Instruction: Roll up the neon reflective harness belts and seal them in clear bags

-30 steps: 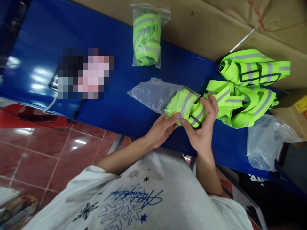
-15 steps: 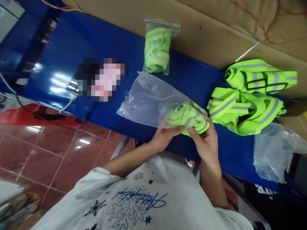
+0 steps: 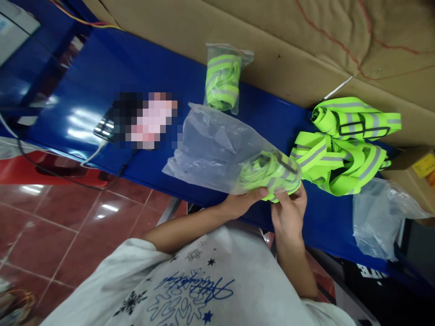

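A clear plastic bag [image 3: 210, 145] lies over the blue table, its wide, loose part spread to the left. Within its right end is a coiled neon-yellow reflective strap [image 3: 260, 174] with grey stripes and a dark buckle. My left hand [image 3: 243, 202] grips the coil from below left, thumb on top and the other fingers hidden beneath. At the right end, my right hand [image 3: 288, 210] is closed around the same bagged coil, thumb pressed on its near side. Just beyond the bag stands another bagged strap [image 3: 222, 83].
Two loose neon straps [image 3: 360, 118] are heaped at the right of the blue table [image 3: 163, 59]. An empty plastic bag [image 3: 375, 222] hangs near its right edge. Phones with cables [image 3: 103, 127] lie left. Cardboard [image 3: 265, 50] lines the back; a carton [image 3: 413, 176] sits far right.
The bag now reaches further over the right end of the coil. My right hand has turned and shifted slightly toward me. The whole view has also moved a little.
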`<state>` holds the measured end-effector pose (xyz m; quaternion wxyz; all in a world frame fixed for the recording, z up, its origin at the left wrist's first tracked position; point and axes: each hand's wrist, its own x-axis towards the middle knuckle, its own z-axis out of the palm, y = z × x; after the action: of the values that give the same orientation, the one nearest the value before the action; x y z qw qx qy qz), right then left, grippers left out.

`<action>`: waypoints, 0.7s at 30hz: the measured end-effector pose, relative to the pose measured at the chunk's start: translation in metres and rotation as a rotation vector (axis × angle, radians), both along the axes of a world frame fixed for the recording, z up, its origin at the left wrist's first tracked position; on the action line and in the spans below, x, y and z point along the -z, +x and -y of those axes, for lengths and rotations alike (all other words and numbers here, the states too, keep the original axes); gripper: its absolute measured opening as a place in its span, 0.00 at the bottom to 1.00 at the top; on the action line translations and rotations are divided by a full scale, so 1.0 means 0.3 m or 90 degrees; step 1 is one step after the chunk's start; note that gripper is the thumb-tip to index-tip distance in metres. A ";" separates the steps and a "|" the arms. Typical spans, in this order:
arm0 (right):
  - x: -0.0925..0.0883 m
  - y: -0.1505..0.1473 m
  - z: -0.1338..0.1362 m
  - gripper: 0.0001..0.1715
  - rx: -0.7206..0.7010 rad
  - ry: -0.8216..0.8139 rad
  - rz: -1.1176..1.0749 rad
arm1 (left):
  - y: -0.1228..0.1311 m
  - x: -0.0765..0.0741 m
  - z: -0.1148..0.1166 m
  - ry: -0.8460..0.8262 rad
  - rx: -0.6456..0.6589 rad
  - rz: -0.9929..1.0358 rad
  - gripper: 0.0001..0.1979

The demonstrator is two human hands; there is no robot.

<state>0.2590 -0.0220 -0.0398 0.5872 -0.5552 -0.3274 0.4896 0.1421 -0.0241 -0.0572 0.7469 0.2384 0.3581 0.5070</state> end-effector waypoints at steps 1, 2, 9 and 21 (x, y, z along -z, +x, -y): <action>-0.006 -0.008 -0.002 0.27 0.015 -0.003 -0.002 | 0.008 -0.002 -0.001 0.028 -0.005 -0.026 0.36; -0.011 -0.017 -0.004 0.26 0.030 -0.006 -0.005 | 0.015 -0.007 -0.001 0.060 -0.010 -0.055 0.34; -0.008 -0.019 0.009 0.28 0.082 0.059 0.125 | 0.007 -0.045 -0.002 0.086 0.064 -0.079 0.34; -0.022 0.157 -0.013 0.34 0.035 0.391 0.513 | -0.336 -0.293 0.001 0.709 0.081 -0.649 0.34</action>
<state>0.3062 -0.0181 -0.0331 0.5631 -0.5100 -0.6422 0.1022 0.0412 -0.0245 0.0306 0.2860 0.8054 0.3358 0.3961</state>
